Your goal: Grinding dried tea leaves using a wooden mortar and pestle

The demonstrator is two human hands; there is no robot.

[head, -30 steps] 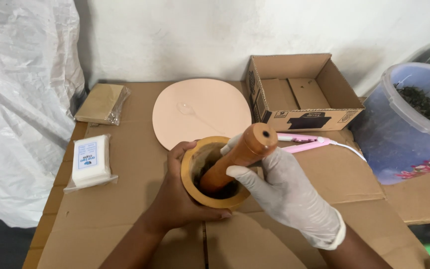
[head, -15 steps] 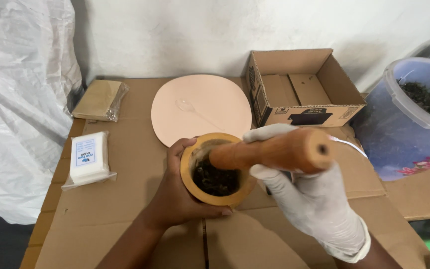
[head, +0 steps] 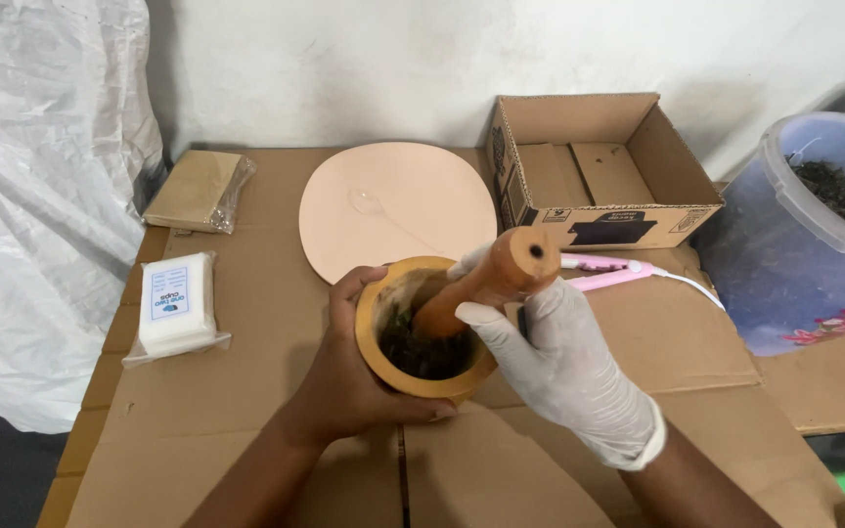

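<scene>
A round wooden mortar [head: 421,337], dark crushed matter inside, is set between the hands. It is cupped by the bare left hand [head: 349,376], closed around its near wall. A tilted wooden pestle [head: 486,279] is gripped by the gloved right hand [head: 559,362]. A cardboard-covered bench [head: 246,411] lies beneath; a pale round board [head: 398,205] and open box [head: 594,171] are seen beyond.

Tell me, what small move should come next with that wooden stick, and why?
Probably press the pestle down again and twist: its tip sits in the dark leafy bits at the bottom of the wooden mortar, the gloved right hand grips it, and the bare left hand steadies the bowl.
</scene>
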